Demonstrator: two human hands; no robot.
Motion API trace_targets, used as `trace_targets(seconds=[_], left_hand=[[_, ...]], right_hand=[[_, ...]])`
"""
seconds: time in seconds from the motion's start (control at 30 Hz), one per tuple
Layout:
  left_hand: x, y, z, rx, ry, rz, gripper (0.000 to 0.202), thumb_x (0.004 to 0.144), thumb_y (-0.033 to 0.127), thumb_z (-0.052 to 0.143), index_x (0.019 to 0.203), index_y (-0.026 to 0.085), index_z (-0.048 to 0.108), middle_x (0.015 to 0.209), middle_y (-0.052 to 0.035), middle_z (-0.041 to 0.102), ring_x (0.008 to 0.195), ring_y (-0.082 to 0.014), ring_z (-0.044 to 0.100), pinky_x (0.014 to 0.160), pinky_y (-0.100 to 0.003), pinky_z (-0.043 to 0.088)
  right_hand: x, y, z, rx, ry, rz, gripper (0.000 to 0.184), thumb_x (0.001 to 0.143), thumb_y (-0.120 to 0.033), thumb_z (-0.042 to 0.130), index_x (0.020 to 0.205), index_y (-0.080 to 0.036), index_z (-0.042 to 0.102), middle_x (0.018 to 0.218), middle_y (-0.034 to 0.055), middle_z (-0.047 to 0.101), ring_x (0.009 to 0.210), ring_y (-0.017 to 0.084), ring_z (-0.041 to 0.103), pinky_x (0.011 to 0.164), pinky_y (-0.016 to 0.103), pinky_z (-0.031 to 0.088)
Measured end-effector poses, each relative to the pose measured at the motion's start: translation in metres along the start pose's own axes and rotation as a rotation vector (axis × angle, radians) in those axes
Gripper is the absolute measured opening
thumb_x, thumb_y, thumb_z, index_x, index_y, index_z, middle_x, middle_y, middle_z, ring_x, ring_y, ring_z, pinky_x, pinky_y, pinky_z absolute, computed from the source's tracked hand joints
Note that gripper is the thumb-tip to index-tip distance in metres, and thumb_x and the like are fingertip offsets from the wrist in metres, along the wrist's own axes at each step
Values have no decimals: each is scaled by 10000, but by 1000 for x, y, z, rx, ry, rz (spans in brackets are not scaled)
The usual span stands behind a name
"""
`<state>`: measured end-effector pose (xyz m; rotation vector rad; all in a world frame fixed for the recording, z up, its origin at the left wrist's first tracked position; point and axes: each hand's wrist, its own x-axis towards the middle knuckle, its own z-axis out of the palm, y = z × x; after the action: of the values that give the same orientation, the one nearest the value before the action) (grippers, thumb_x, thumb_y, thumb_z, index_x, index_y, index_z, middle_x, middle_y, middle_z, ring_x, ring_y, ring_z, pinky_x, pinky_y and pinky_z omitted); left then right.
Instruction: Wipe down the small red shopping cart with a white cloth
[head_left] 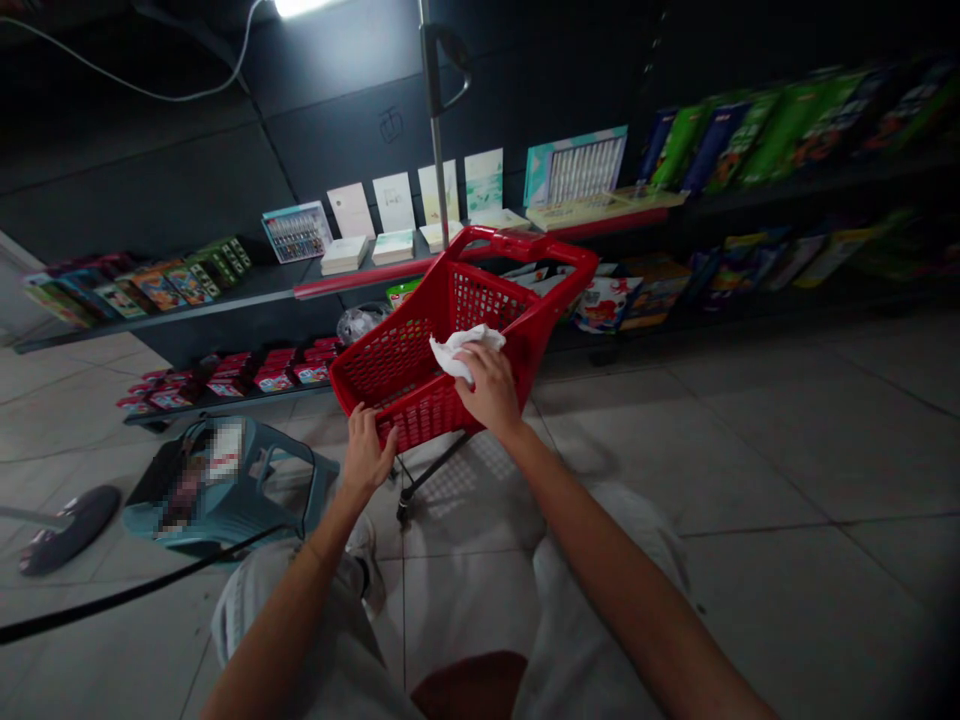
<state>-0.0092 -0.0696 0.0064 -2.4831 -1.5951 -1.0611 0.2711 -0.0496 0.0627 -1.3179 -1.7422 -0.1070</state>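
Note:
A red plastic shopping basket [420, 350] on a wheeled frame stands in front of me, tilted. My left hand [366, 450] grips its near rim at the lower left corner. Over the basket's right side, my right hand [489, 388] is closed on a crumpled white cloth [459, 350], pressing it against the inside of the rim. The basket's red handle [525, 243] points away toward the shelves. My knees in light trousers show below.
Low dark shelves [247, 290] with coloured boxes, cards and notebooks run along the back wall. A teal plastic stool [240, 480] lies at the left, with a fan base [67, 525] and a black cable on the tiled floor. A metal pole [435, 130] rises behind the basket.

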Motion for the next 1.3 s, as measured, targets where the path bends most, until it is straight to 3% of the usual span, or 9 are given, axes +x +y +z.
trace_targets(seconds=[0.13, 0.27, 0.47, 0.67, 1.03, 1.3], left_hand=[[-1, 1, -5, -28, -27, -5, 370, 1024, 441, 519, 1286, 182, 488, 1362, -191, 534, 1518, -354, 356, 1238, -604, 371], [-4, -2, -7, -52, -34, -15, 350, 1036, 426, 498, 1289, 184, 496, 1409, -194, 522, 1520, -336, 367, 1242, -594, 374], [-8, -11, -5, -73, -36, -18, 265, 1061, 353, 449, 1277, 207, 501, 1427, -178, 523, 1529, -303, 372, 1246, -556, 397], [-7, -16, 0, -29, 0, -13, 217, 1031, 236, 473, 1243, 201, 507, 1392, -165, 529, 1575, -324, 299, 1254, -605, 385], [6, -39, 0, -41, -44, -39, 215, 999, 169, 472, 1204, 215, 517, 1380, -172, 540, 1581, -327, 310, 1263, -629, 373], [21, -69, -8, -53, -109, 29, 246, 993, 160, 443, 1229, 201, 498, 1415, -181, 531, 1577, -302, 321, 1270, -586, 369]], right_hand=[[1, -11, 11, -67, -75, -13, 356, 864, -175, 590, 1209, -225, 661, 1347, 110, 667, 1294, 306, 562, 1282, 638, 187], [2, -13, 14, -100, -82, -31, 332, 859, -196, 600, 1184, -228, 660, 1276, 113, 683, 1280, 326, 559, 1290, 691, 102], [2, -7, 5, -123, -106, -79, 325, 866, -193, 597, 1183, -232, 653, 1241, 92, 697, 1224, 316, 604, 1310, 676, 44], [0, 5, -5, -135, -106, -109, 347, 870, -209, 594, 1212, -240, 644, 1339, 79, 677, 1290, 312, 591, 1308, 685, 5], [36, 80, -60, -238, 42, -90, 282, 860, -197, 559, 1112, -238, 679, 1287, 104, 711, 1249, 334, 608, 1280, 707, -36], [52, 72, -67, -283, -7, -17, 275, 856, -211, 581, 1122, -201, 649, 1211, 128, 722, 1220, 358, 589, 1242, 763, -30]])
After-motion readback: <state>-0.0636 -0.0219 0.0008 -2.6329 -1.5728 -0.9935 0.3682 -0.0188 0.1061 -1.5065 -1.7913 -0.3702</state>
